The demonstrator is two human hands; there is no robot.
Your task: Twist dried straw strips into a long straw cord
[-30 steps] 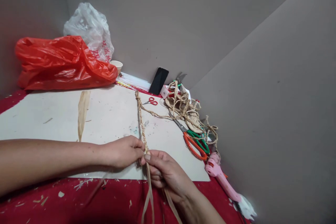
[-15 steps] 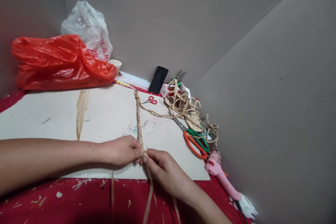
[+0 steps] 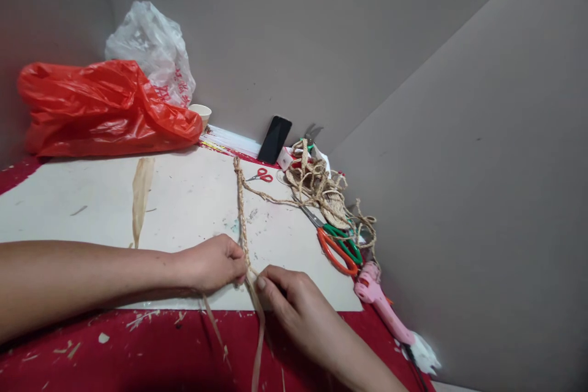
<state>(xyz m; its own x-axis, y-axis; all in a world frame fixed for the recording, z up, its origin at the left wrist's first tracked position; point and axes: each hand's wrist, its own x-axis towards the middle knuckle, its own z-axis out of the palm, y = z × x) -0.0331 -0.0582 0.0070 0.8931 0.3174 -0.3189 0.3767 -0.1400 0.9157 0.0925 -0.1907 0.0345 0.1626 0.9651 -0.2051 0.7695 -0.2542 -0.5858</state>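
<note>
A tan braid of dried plant fibre runs down the white board, and its unbraided strands hang over the board's near edge. My left hand is closed in a pinch at the left of the braid's lower end, with a strand trailing below it. From the right, my right hand pinches another strand between thumb and forefinger, a little away from the braid. One loose strand lies between both hands. The curled fingers of my left hand are mostly hidden.
On the white board lie a flat dried husk strip, small red scissors and large orange-and-green scissors. Tangled braided cord, a pink glue gun, a phone and a red plastic bag surround it.
My hands have drawn apart at the braid's end, the right hand moving slightly right with its strand. The hanging strands have shifted. The whole view has slid slightly.
</note>
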